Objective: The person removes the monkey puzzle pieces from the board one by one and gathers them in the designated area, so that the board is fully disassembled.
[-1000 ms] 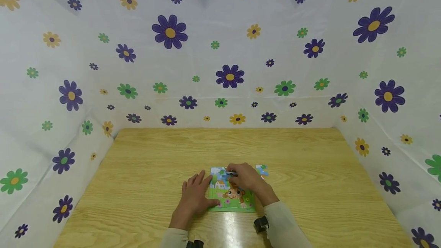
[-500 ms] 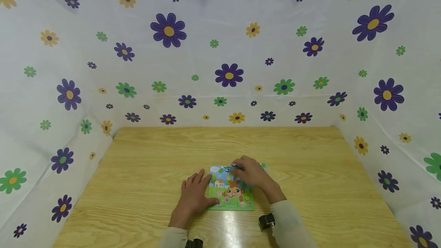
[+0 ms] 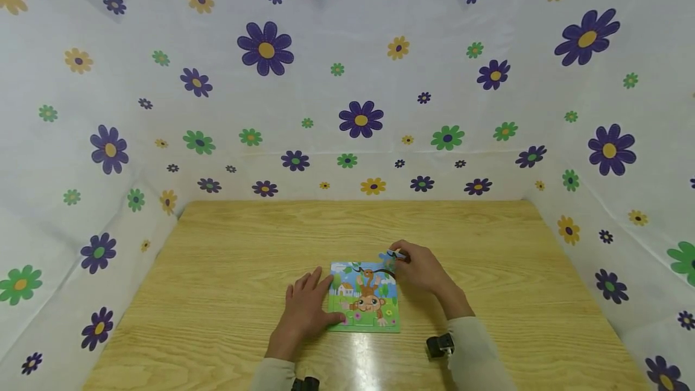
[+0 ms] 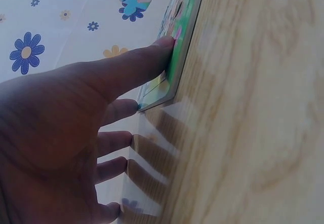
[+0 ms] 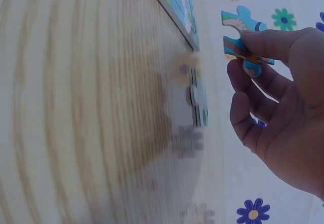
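A square jigsaw puzzle [image 3: 365, 327] with a cartoon monkey lies on the table in front of me. My left hand [image 3: 308, 308] rests along its left side with fingers spread and straight. In the left wrist view, the thumb [image 4: 164, 44] presses on the puzzle's green border near a corner. Just beyond the upper right corner, my right hand [image 3: 426, 267] pinches a blue puzzle piece [image 3: 390, 258] between thumb and fingers. The right wrist view shows this piece [image 5: 235, 46] held up above the table, with brown and white print on it.
Another loose puzzle piece [image 5: 200, 102] lies on the table beside the puzzle in the right wrist view; the right hand hides it from the head view. Wood-grain tabletop [image 3: 244, 246] surrounds the puzzle, and flower-printed white sheeting [image 3: 320, 89] walls the back and sides.
My right hand has moved right and away from the puzzle's top with the piece in its fingers, uncovering the monkey's tail and branch. The left hand has stayed in place.
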`<state>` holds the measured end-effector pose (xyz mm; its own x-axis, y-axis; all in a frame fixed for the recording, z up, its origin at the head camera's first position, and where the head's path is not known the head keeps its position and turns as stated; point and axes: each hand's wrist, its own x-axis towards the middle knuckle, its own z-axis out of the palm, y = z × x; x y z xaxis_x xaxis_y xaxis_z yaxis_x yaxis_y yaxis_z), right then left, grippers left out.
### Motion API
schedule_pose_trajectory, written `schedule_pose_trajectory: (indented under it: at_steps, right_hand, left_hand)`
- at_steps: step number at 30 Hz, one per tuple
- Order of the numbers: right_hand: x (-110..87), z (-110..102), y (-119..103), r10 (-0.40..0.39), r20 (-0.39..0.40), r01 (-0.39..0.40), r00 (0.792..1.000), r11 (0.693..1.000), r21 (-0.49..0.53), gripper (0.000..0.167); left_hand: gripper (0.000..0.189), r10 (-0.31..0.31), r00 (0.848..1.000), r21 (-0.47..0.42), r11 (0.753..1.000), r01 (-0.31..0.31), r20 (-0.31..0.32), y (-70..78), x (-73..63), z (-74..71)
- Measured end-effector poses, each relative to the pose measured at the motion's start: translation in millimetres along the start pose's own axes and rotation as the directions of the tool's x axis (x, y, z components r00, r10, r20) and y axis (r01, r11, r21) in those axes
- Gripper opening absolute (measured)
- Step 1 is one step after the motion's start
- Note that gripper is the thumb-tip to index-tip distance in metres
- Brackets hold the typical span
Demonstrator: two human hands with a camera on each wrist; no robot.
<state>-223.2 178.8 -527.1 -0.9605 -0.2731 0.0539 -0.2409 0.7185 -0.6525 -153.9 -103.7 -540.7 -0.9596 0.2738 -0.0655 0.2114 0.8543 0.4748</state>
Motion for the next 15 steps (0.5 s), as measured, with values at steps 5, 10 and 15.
schedule_pose_trajectory:
  at_steps: [5, 10, 15]
  right_hand:
    - [-5.2, -9.5, 12.4, 0.0, -0.027, 0.0, 1.0, 1.0, -0.009, 0.027]
    - [-11.7, -18.7, 22.0, 0.041, -0.02, -0.04, 0.999, 0.999, 0.022, 0.025]
    - [-19.6, -28.8, 34.0, 0.105, -0.026, -0.104, 0.994, 0.994, 0.037, 0.025]
  left_hand:
    - [0.091, 0.001, 1.0, -0.001, 1.0, -0.001, -0.002, -0.1, 0.4, 0.1]
    - [0.091, -0.004, 1.0, 0.008, 1.0, 0.004, 0.005, -1.2, 1.0, 1.7]
    - [0.091, -0.006, 1.0, 0.007, 1.0, 0.006, 0.007, -1.1, 1.4, 2.2]
